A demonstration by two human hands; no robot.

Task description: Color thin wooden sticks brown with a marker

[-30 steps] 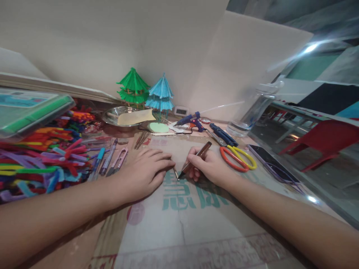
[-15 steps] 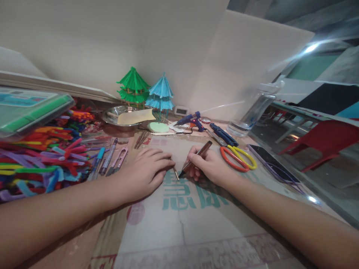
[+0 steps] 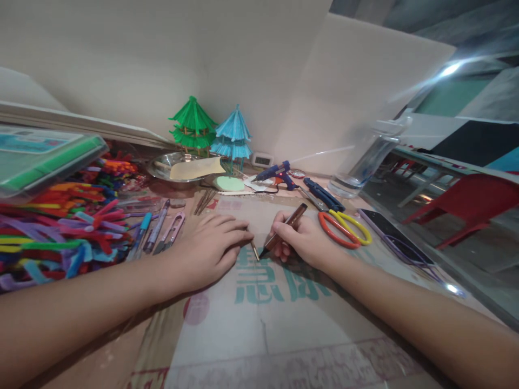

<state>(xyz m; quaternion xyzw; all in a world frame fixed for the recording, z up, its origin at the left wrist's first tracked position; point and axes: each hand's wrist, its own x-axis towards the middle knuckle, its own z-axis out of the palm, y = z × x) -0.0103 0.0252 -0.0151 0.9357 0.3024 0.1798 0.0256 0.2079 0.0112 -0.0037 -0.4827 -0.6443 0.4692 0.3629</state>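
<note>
My right hand (image 3: 298,235) is closed in a writing grip around a brown marker (image 3: 295,216). Its dark tip points down and left, right beside the free end of a thin wooden stick (image 3: 254,249). My left hand (image 3: 217,243) lies low over the board, its fingers close together and pinning the stick near the fingertips; the stick's other end is hidden under them. Beneath both hands is a cardboard sheet (image 3: 227,335) printed with green characters and red marks, under a clear glossy layer.
Colourful pipe cleaners (image 3: 73,232) and a clear plastic case (image 3: 44,159) fill the left. Pens (image 3: 156,229) lie near my left wrist. Behind stand green (image 3: 192,127) and blue (image 3: 233,135) pagoda models, a metal bowl (image 3: 160,170) and a glue gun (image 3: 273,172). Scissors (image 3: 338,229) and a phone (image 3: 391,232) lie right.
</note>
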